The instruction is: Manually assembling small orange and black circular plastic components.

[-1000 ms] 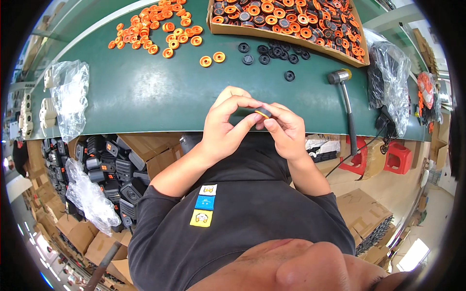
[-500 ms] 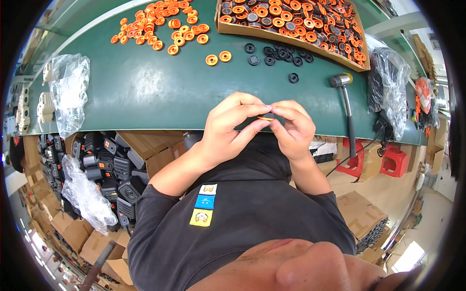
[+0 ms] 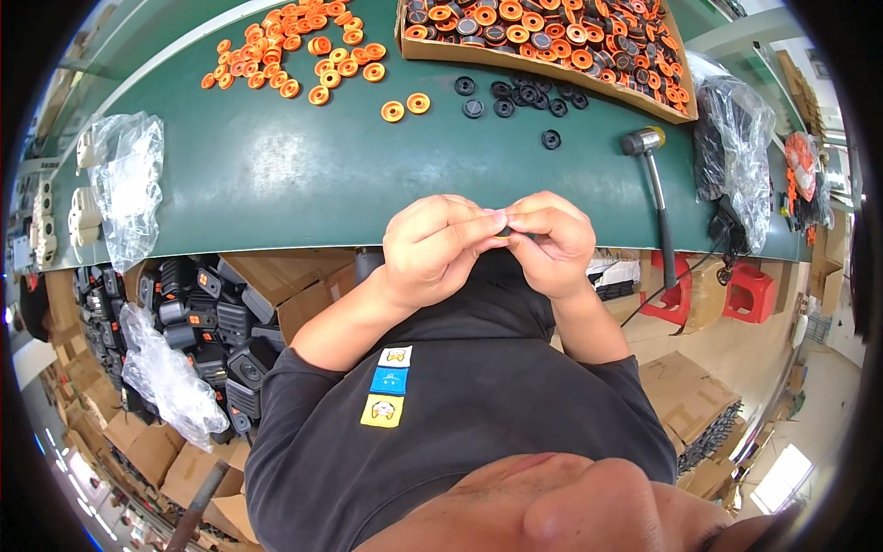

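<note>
In front of my body, just over the near edge of the table, my left hand (image 3: 430, 247) and my right hand (image 3: 555, 247) meet. Between them the thumbs and fingertips pinch a small round black-and-orange wheel-like piece (image 3: 505, 233), mostly covered by the fingers. Loose orange round pieces (image 3: 393, 111) lie beyond my left hand, several more heaped farther back. Black round pieces (image 3: 551, 140) are scattered beyond my right hand.
A cardboard box (image 3: 552, 72) full of black-and-orange pieces stands at the back of the green table (image 3: 303, 198). A hammer (image 3: 659, 198) lies right, beside plastic-wrapped goods (image 3: 733, 152). Clear plastic bags (image 3: 134, 184) lie left. Black devices (image 3: 235, 322) fill the space below, left.
Both hands have drawn slightly lower, toward my body, and their fingers now cover more of the pinched piece. The table scene has shifted slightly left in view.
</note>
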The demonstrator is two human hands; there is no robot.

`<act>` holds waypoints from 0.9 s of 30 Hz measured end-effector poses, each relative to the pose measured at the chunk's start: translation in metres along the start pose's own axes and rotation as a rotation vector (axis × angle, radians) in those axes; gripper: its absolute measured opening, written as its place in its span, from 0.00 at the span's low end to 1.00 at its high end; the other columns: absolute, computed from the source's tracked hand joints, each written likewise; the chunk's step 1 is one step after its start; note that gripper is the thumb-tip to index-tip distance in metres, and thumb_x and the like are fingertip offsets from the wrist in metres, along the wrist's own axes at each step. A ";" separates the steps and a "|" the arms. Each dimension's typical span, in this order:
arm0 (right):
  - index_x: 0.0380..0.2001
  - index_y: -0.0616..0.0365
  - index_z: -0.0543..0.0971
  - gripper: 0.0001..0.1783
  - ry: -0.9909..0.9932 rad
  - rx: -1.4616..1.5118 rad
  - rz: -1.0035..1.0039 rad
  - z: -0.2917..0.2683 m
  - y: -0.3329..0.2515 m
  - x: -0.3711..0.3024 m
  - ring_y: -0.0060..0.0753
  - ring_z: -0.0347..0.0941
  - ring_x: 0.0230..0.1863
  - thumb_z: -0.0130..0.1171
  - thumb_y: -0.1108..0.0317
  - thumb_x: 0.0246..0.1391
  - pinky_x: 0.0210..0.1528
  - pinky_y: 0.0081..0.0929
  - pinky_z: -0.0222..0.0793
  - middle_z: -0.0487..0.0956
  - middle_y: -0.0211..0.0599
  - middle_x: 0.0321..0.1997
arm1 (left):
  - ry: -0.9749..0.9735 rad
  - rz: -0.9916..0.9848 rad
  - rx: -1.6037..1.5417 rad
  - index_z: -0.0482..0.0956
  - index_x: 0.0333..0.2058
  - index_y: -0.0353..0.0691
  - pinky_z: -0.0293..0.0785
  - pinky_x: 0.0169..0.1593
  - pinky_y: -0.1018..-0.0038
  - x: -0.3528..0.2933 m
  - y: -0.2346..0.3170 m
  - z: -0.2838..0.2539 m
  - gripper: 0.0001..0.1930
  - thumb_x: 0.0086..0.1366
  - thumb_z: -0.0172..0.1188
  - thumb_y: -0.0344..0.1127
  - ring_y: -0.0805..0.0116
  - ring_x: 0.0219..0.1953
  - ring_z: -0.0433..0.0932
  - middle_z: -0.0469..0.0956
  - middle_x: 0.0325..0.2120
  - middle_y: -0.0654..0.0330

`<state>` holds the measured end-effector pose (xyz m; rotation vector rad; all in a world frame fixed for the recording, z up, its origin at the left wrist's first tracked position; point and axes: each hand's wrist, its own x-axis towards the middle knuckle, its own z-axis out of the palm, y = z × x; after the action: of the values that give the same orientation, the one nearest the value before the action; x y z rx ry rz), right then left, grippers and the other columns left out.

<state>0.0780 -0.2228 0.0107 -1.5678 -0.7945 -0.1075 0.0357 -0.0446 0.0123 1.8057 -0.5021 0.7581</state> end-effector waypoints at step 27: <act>0.45 0.60 0.81 0.20 -0.181 -0.640 0.410 -0.094 0.033 0.042 0.30 0.74 0.34 0.71 0.68 0.47 0.40 0.28 0.73 0.78 0.36 0.37 | -0.190 -0.356 0.664 0.79 0.38 0.38 0.70 0.48 0.61 0.009 -0.048 -0.023 0.09 0.58 0.64 0.23 0.53 0.45 0.76 0.77 0.45 0.54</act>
<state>0.1633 -0.2889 0.0220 -2.3456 -0.5845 0.0928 0.0676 -0.0065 -0.0078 2.5129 -0.0263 0.5346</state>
